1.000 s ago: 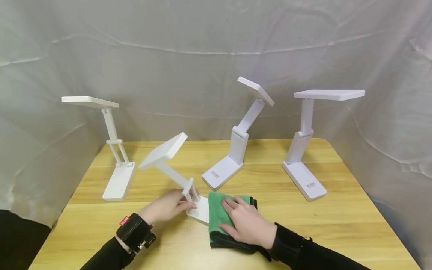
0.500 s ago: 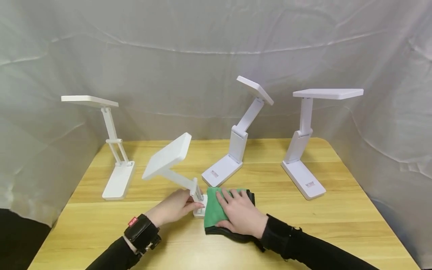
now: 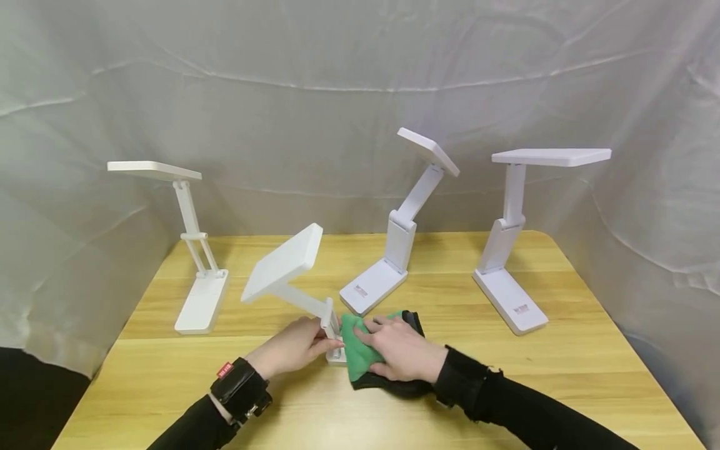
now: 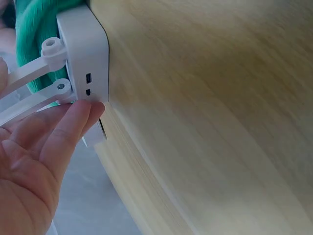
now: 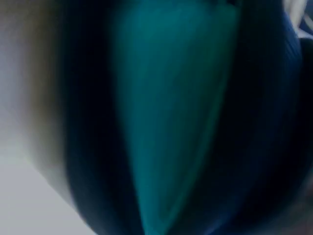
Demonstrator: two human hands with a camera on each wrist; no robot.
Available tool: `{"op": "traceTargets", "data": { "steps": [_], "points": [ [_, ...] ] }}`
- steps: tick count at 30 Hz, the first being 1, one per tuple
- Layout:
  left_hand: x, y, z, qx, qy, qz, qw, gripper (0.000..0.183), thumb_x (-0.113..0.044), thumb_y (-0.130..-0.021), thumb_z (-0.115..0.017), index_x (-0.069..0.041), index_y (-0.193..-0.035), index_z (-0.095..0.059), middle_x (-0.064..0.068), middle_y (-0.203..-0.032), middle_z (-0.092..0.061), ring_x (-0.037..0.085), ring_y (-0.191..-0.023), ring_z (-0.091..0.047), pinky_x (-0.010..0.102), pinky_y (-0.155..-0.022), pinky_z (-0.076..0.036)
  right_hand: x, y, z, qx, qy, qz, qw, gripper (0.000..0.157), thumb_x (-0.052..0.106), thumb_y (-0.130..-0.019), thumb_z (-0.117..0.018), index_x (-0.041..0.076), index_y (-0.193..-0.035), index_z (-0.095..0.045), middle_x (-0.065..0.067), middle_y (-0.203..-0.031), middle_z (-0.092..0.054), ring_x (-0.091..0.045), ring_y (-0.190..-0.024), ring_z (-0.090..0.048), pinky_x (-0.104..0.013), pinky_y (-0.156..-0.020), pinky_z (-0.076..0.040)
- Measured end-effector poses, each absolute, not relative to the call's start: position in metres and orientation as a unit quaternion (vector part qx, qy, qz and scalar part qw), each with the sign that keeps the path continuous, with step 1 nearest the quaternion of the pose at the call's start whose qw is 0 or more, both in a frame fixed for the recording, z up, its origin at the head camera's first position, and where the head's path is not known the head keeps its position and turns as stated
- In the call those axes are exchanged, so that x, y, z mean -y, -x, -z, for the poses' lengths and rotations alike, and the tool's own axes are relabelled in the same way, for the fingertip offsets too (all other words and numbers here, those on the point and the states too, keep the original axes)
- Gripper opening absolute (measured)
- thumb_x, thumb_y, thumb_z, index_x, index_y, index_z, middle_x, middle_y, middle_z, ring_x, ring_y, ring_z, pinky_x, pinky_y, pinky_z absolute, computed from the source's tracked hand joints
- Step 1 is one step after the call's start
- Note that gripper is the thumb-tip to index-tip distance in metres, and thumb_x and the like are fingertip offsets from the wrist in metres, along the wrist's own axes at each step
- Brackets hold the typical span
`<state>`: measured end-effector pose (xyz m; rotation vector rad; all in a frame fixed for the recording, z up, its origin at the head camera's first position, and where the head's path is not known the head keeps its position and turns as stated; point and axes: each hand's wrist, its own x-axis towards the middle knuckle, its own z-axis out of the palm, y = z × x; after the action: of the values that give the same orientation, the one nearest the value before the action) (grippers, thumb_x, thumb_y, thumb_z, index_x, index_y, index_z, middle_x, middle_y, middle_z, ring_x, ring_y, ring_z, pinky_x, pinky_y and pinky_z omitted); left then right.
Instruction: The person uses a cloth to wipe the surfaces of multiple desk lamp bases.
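Note:
A white folding desk lamp [image 3: 285,265] stands at the front middle of the wooden table, its panel tilted up to the left. My left hand [image 3: 292,347] holds the lamp low down, by the hinge end of its base; in the left wrist view the fingertips touch that end [image 4: 93,58], below two small ports. A green cloth [image 3: 357,357] with a dark underside covers most of the lamp's base. On the cloth lies my right hand [image 3: 404,350], its fingers bent and gripping the fabric. Blurred green and dark cloth [image 5: 171,98] fills the right wrist view.
Behind stand three more white desk lamps: one at the left [image 3: 201,303], one at the back middle [image 3: 374,287] and one at the right [image 3: 510,301]. The middle lamp's base is close to the cloth. Grey fabric [image 3: 315,144] hangs around the table [image 3: 574,375].
The held lamp has shifted right and its panel has turned slightly. The right hand has slid the cloth over the base; its flatter fingers have bent, and the cloth is now more bunched.

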<state>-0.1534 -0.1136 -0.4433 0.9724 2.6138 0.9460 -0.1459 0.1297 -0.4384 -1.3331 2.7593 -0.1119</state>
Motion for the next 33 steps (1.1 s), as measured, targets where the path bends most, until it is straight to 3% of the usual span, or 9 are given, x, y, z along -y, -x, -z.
{"op": "traceTargets", "data": {
  "steps": [3,8,11,13,19,21,28,33],
  "points": [
    [0.111,0.154,0.444,-0.881,-0.329,-0.324,0.104,0.038,-0.044,-0.095,-0.05,-0.01,-0.105,-0.062,-0.002,-0.087,-0.068,0.005,-0.071,-0.06,0.023,-0.06,-0.052,-0.137,0.149,0.438,-0.898,0.428,0.081,0.058,0.069,0.041,-0.082,-0.071,0.008,-0.138,-0.048,-0.018,-0.139,-0.047,-0.035,-0.125,-0.045,-0.052,-0.095,-0.044],
    [0.11,0.154,0.445,-0.884,-0.328,-0.321,0.086,0.036,-0.046,-0.094,-0.05,-0.012,-0.104,-0.059,-0.008,-0.08,-0.062,0.004,-0.068,-0.055,0.022,-0.059,-0.05,-0.115,0.136,0.455,-0.913,0.396,-0.016,-0.096,0.074,0.062,-0.086,-0.054,0.003,-0.13,-0.056,-0.02,-0.117,-0.062,-0.033,-0.103,-0.058,-0.048,-0.079,-0.051],
    [0.11,0.155,0.446,-0.885,-0.332,-0.318,0.07,0.037,-0.045,-0.094,-0.05,-0.011,-0.107,-0.057,-0.009,-0.082,-0.061,0.005,-0.071,-0.056,0.023,-0.061,-0.051,-0.104,0.128,0.461,-0.911,0.374,-0.079,-0.155,0.077,0.065,-0.088,-0.046,-0.001,-0.126,-0.058,-0.021,-0.105,-0.066,-0.032,-0.093,-0.06,-0.044,-0.073,-0.05],
    [0.111,0.156,0.447,-0.883,-0.337,-0.32,0.069,0.037,-0.044,-0.095,-0.05,-0.01,-0.109,-0.057,-0.007,-0.085,-0.064,0.006,-0.074,-0.058,0.023,-0.063,-0.052,-0.104,0.128,0.459,-0.905,0.385,-0.096,-0.152,0.074,0.062,-0.089,-0.047,-0.001,-0.126,-0.058,-0.02,-0.104,-0.066,-0.03,-0.091,-0.06,-0.042,-0.072,-0.051],
    [0.112,0.156,0.447,-0.879,-0.341,-0.324,0.08,0.039,-0.043,-0.096,-0.049,-0.008,-0.111,-0.058,0.001,-0.093,-0.068,0.01,-0.081,-0.063,0.024,-0.068,-0.054,-0.123,0.142,0.442,-0.901,0.435,-0.001,-0.013,0.065,0.044,-0.083,-0.068,0.007,-0.134,-0.053,-0.016,-0.124,-0.058,-0.029,-0.107,-0.057,-0.042,-0.08,-0.054],
    [0.112,0.154,0.447,-0.879,-0.337,-0.326,0.081,0.038,-0.042,-0.096,-0.05,-0.007,-0.111,-0.059,0.002,-0.094,-0.069,0.01,-0.082,-0.064,0.024,-0.068,-0.054,-0.126,0.144,0.441,-0.904,0.426,0.031,0.001,0.065,0.043,-0.08,-0.072,0.009,-0.133,-0.054,-0.015,-0.128,-0.057,-0.03,-0.11,-0.056,-0.043,-0.082,-0.054],
    [0.108,0.154,0.447,-0.88,-0.336,-0.326,0.078,0.033,-0.042,-0.095,-0.051,-0.012,-0.109,-0.057,-0.008,-0.083,-0.062,0.005,-0.072,-0.057,0.022,-0.062,-0.051,-0.115,0.136,0.456,-0.91,0.398,-0.007,-0.117,0.068,0.064,-0.089,-0.047,0.007,-0.12,-0.065,-0.017,-0.109,-0.066,-0.03,-0.094,-0.062,-0.044,-0.073,-0.054],
    [0.109,0.154,0.448,-0.881,-0.335,-0.326,0.073,0.034,-0.044,-0.095,-0.05,-0.013,-0.109,-0.056,-0.009,-0.084,-0.061,0.004,-0.071,-0.057,0.021,-0.062,-0.051,-0.115,0.135,0.455,-0.914,0.384,0.019,-0.13,0.051,0.054,-0.09,-0.054,0.011,-0.113,-0.07,-0.011,-0.104,-0.068,-0.026,-0.087,-0.062,-0.04,-0.07,-0.055]
  ]
}}
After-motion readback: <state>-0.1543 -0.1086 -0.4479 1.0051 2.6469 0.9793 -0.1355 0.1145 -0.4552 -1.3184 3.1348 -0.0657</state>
